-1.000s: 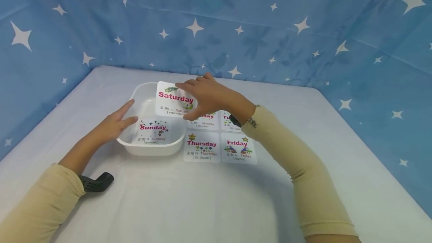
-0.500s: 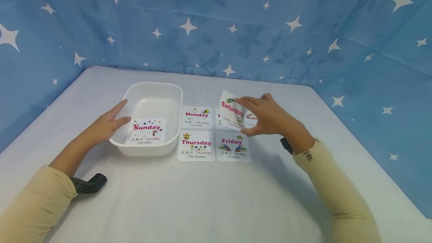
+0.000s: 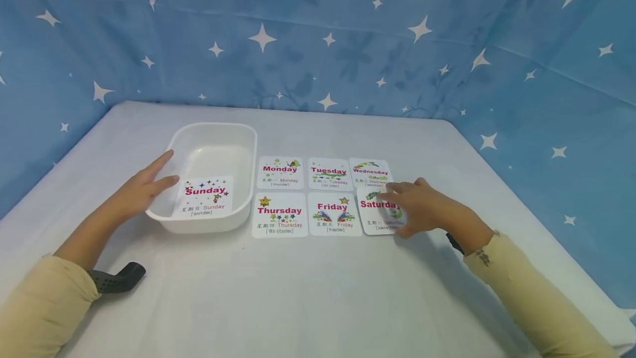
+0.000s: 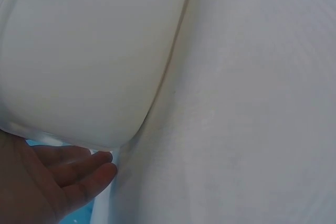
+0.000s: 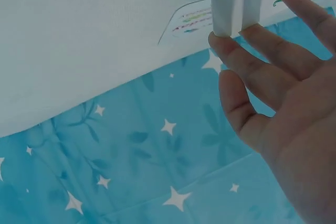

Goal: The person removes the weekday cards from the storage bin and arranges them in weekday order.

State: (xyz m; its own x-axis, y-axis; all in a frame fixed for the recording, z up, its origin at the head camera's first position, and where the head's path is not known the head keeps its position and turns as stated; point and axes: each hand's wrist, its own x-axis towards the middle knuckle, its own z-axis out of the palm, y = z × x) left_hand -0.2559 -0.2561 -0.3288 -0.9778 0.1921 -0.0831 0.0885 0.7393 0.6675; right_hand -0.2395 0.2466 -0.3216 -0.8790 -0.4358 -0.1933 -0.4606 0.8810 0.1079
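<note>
In the head view, my left hand (image 3: 131,195) holds the left rim of a white plastic tub (image 3: 242,215), thumb over the rim; the left wrist view shows several fingers along the tub's outer wall (image 4: 84,66). Inside lies the Sunday card (image 3: 206,196). My right hand (image 3: 429,209) grips the Saturday card (image 3: 379,221) by its right side, fingers at the top and thumb at the lower corner. That card is low beside the Friday card (image 3: 335,225) and overlaps the lower edge of the Wednesday card (image 3: 370,165). In the right wrist view the Saturday card (image 5: 252,3) looks bent.
The Monday card (image 3: 280,173) and Tuesday card (image 3: 329,180) lie in the back row with Wednesday. In front are the Thursday card (image 3: 280,231) and Friday. All rest on a white-covered table (image 3: 278,303). A blue star-patterned curtain (image 3: 208,10) stands behind and to the sides.
My right hand has carried the Saturday card from over the tub rightward and down to the front row's right end. My left hand stays at the tub. The view has shifted slightly right.
</note>
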